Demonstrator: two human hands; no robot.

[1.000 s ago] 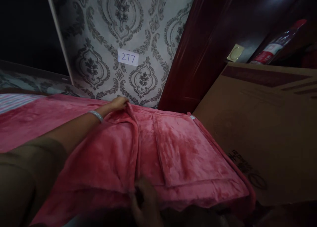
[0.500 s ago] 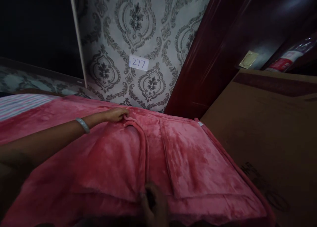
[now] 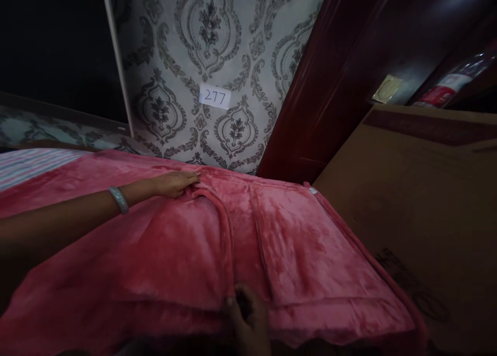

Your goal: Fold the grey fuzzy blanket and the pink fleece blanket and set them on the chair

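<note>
A plush pink-red blanket (image 3: 310,242) lies spread before me, with folded layers whose edges run toward me near its middle. At the far end of one curved fold, my left hand (image 3: 176,184), with a pale bangle on its wrist, has its fingers closed on the cloth. The near end of that same folded edge is pinched between the thumb and fingers of my right hand (image 3: 248,314), which is in shadow. A second folded edge lies just to the right, apart from both hands.
Behind the blanket stands a patterned wall (image 3: 182,86) bearing a paper marked 277 (image 3: 215,96). A large cardboard box (image 3: 388,200) borders the right side, beside a dark red wooden post (image 3: 295,112). A bottle (image 3: 446,89) is behind the box. Striped cloth (image 3: 34,164) shows at left.
My right hand has shifted slightly right with the pinched edge. My left hand has moved a little to the left, its fingers flatter over the fold. The view has shifted slightly.
</note>
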